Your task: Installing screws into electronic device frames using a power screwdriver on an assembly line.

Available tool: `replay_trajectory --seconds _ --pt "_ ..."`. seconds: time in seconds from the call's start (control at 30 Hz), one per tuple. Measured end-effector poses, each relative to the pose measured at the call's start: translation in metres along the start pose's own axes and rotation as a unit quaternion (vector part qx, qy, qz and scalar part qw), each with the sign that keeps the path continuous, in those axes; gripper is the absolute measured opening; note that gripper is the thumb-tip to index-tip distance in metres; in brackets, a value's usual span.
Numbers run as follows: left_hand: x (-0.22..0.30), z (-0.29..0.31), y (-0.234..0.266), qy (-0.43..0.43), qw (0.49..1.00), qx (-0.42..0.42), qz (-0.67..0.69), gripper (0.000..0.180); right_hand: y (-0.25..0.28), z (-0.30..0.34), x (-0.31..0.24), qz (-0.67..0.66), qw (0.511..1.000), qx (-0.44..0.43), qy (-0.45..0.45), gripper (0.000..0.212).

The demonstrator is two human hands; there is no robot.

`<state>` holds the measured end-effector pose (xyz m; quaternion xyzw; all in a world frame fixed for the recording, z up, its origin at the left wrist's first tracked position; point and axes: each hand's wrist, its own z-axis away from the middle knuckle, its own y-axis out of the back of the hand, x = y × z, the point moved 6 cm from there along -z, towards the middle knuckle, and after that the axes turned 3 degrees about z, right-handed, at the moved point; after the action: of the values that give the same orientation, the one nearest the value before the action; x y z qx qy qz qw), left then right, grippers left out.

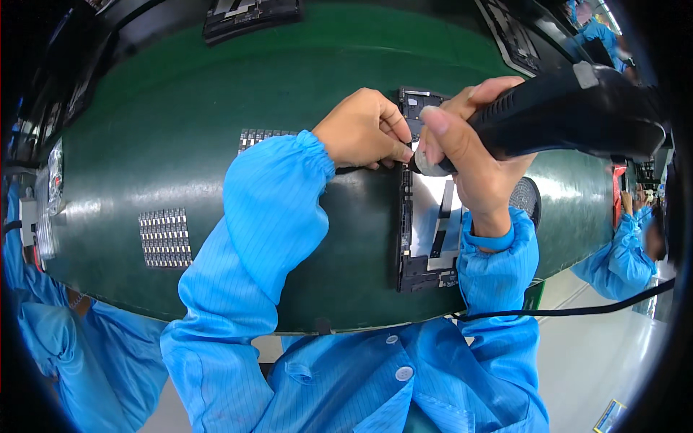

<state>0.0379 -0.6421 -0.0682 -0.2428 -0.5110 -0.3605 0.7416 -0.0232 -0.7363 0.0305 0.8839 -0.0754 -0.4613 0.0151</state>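
My right hand (476, 155) is wrapped round a black handheld power tool (563, 115), seemingly an electric screwdriver, that tapers to a pale collar. Its narrow end points left, to the left edge of an opened tablet-like device (433, 238) with a silver plate and black frame. Right by that tip, my left hand (364, 133) is closed in a pinch at the device's edge. What its fingertips hold is too small or hidden to make out. A dark strip (350, 170) shows just below the left hand.
Panels of small circuit boards (164, 238) lie on the green table (108, 180), another (263, 136) partly behind my left sleeve. A round dark object (525, 200) sits beside my right wrist. More opened devices (251, 16) stand at the back. A black cable (570, 312) crosses at right; co-workers' sleeves (619, 260) show either side.
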Motion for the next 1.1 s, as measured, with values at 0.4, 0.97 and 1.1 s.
replay_trajectory --seconds 0.4,0.97,1.1 --pt "-0.018 0.052 -0.012 -0.233 0.963 0.134 -0.016 0.027 0.001 0.007 -0.007 -0.029 0.999 0.032 -0.009 0.038" --pt "-0.006 0.071 -0.027 -0.298 0.924 0.204 -0.121 0.016 0.004 0.007 -0.013 -0.107 0.992 0.065 -0.004 0.035" --pt "-0.006 0.069 -0.026 -0.296 0.927 0.203 -0.107 0.013 0.004 0.005 -0.017 -0.013 1.0 -0.011 0.024 0.039"
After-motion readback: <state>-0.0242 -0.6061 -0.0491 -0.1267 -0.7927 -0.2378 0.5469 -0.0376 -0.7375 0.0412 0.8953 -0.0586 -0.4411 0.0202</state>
